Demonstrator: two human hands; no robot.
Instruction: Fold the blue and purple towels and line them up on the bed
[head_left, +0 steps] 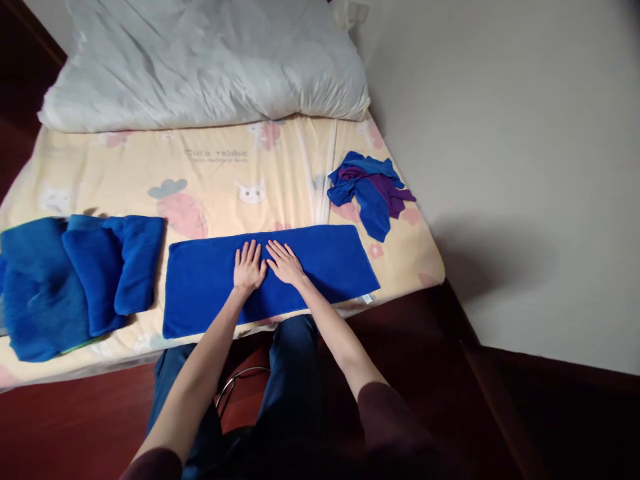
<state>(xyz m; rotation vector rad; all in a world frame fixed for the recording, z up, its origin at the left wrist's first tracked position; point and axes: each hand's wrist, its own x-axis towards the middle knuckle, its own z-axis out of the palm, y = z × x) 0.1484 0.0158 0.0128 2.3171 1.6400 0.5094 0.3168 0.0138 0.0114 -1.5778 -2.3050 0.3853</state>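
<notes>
A pale wall (525, 167) bounded the scene on the right, beside the bed (225, 180), whose yellow printed sheet ran to a near edge above the dark red floor (75, 427). A white padded bundle (215, 67) spanned the far part; open sheet extended between it and the blue items. The flat blue cloth (200, 287), a long rectangle, lay spread slightly aslant, its near long side close to the bed's near edge. Folded blue cloths (45, 287) lay to its left, across a narrow strip of sheet. A crumpled blue-and-purple pile (367, 193) lay beyond its right end, near its far right corner and the bed's right edge. The left hand (249, 267) and right hand (285, 263) rested palm down on the flat cloth's middle, each grip open, fingers extended toward its far edge, thumbs nearly meeting. A small pale tag (367, 299) projected from the near edge, toward the right end.
</notes>
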